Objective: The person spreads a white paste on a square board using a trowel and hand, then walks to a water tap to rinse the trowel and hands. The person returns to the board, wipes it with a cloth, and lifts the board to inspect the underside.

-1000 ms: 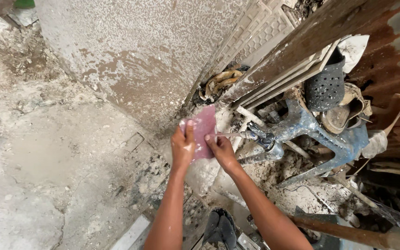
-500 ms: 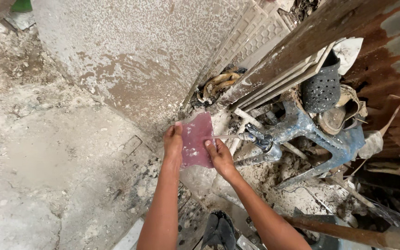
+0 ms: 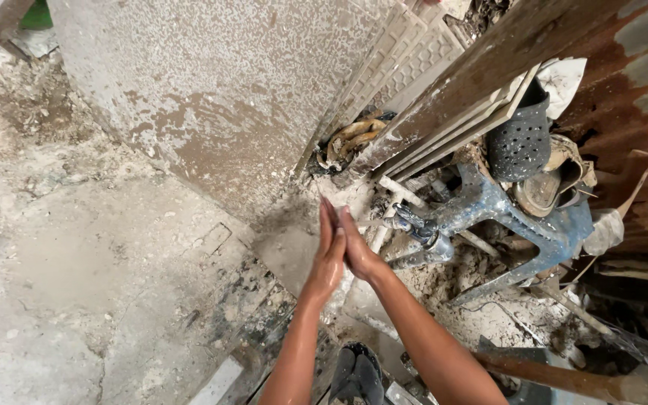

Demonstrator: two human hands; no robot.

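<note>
Palms pressed flat together at the metal tap, nothing held.

Left hand [image 3: 329, 259] and right hand [image 3: 355, 251] open, fingers straight, touching each other just left of dull metal tap [image 3: 414, 225]. Dark perforated plastic basket [image 3: 520, 141] sits above blue plastic chair frame [image 3: 523, 221]; contents not visible. Rusty corrugated sheet [image 3: 631, 97] to the right, speckled concrete wall [image 3: 211, 90] behind.
</note>
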